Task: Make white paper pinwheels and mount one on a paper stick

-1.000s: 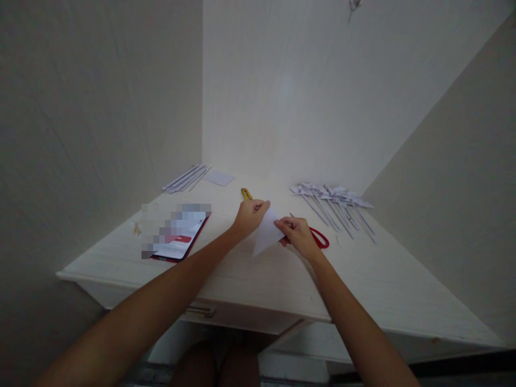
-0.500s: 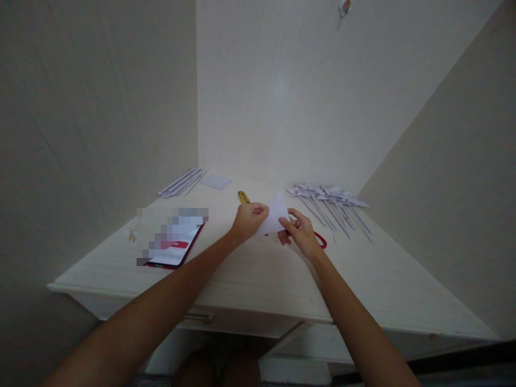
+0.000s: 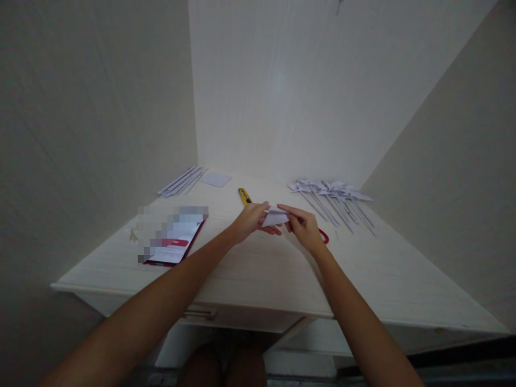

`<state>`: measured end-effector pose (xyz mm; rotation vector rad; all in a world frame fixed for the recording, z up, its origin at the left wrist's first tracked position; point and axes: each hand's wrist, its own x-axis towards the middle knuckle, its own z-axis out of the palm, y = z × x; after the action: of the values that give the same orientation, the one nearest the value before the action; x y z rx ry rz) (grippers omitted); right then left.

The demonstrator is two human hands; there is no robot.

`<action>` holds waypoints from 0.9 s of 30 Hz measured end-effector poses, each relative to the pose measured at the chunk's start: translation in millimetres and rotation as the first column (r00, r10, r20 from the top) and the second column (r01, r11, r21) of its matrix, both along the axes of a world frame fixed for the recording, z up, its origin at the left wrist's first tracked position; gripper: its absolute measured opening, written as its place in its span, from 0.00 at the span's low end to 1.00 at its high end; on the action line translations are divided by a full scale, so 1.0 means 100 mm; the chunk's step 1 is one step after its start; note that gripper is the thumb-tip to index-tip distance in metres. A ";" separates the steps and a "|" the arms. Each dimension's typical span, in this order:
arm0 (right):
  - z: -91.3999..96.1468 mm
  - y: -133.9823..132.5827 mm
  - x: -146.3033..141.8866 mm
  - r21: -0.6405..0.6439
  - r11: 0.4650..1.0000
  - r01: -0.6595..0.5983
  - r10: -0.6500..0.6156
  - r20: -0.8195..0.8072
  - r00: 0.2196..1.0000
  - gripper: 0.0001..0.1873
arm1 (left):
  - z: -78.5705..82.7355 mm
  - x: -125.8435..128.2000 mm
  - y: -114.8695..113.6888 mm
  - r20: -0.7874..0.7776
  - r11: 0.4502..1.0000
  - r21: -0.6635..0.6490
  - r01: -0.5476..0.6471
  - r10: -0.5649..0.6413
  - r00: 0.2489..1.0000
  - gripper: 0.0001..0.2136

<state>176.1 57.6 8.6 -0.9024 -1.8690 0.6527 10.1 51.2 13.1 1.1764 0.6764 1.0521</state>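
Note:
Between my two hands, just above the table, is a small folded sheet of white paper (image 3: 274, 217). My left hand (image 3: 252, 221) grips its left side, thumb on top and fingers beneath. On the other side my right hand (image 3: 302, 224) pinches the paper's right edge. A yellow box cutter (image 3: 244, 196) lies just behind my left hand. Beside my right hand the red handle of a tool (image 3: 324, 236) shows, the rest of it hidden under the hand.
A phone (image 3: 177, 243), partly blurred out, lies at left on the white table (image 3: 258, 279). Behind it are several thin paper sticks (image 3: 181, 181) and a square paper sheet (image 3: 216, 179). Paper pinwheels on sticks (image 3: 332, 196) are heaped at the back right. Walls enclose three sides.
The paper, a raised triangle before, is now folded lower and flatter. My right hand has turned over it, fingers along the top edge. The view has tilted slightly down.

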 end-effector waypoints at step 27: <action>-0.03 0.05 -0.05 0.032 0.999 0.010 -0.012 0.060 0.998 0.17 | -0.10 0.06 -0.02 -0.195 0.934 0.349 -0.070 0.146 0.970 0.18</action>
<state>171.0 62.2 5.3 -0.9204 -1.9214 0.5931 16.1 49.1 2.9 1.5874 0.7570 1.1752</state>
